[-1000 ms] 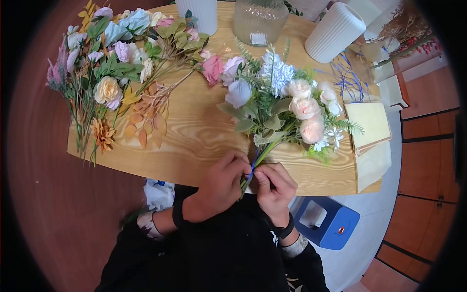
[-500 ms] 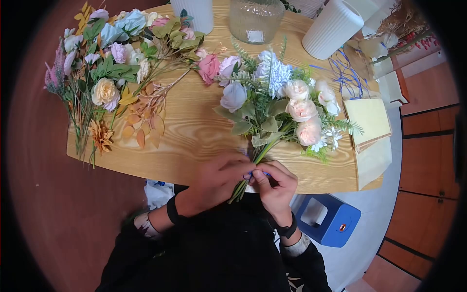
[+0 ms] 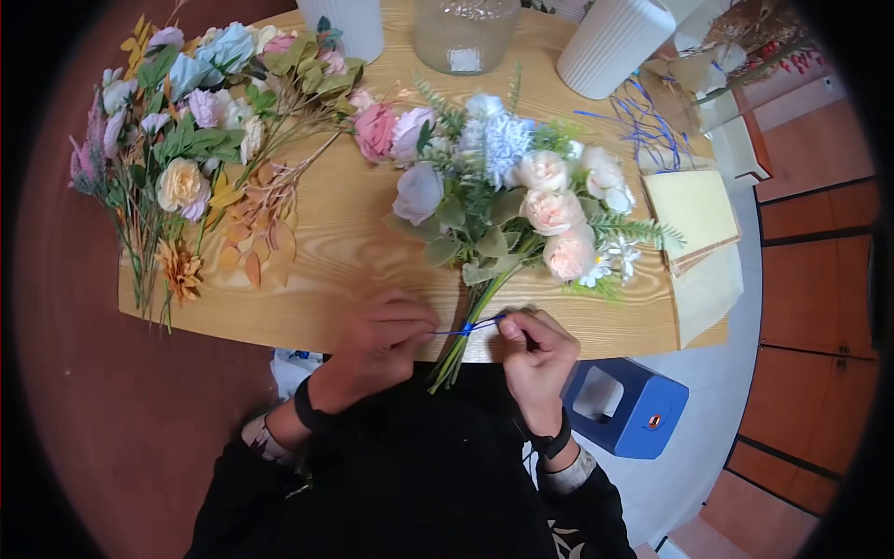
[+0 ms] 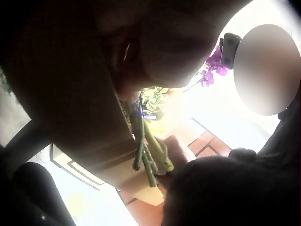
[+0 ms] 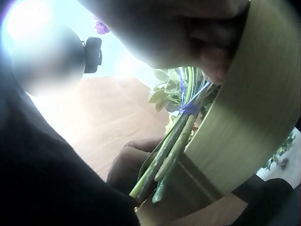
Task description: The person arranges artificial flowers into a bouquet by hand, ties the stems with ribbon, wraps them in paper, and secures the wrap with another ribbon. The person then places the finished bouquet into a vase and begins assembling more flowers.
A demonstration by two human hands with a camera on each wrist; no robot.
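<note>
A bouquet of artificial flowers (image 3: 551, 212) lies on the wooden table (image 3: 326, 312), its green stems (image 3: 453, 359) reaching over the front edge. Around the stems runs a thin blue ribbon (image 3: 468, 329), drawn out to both sides. My left hand (image 3: 377, 335) pinches one end, left of the stems. On the other side my right hand (image 3: 540, 363) pinches the other end between thumb and curled forefinger. In the right wrist view the ribbon (image 5: 190, 109) wraps the stems (image 5: 176, 141) in a tight band.
More loose artificial flowers (image 3: 182, 186) lie at the table's left. At the back stand a glass vase (image 3: 466, 37) and white ribbed vases, one (image 3: 615, 47) tilted. Tangled blue ribbon (image 3: 656, 130) and cream paper sheets (image 3: 691, 214) are at right. A blue bin (image 3: 643, 410) stands below.
Both hands were together at the stems; they have since parted, the left hand moving left, and the ribbon is now stretched out between them. The view has shifted slightly.
</note>
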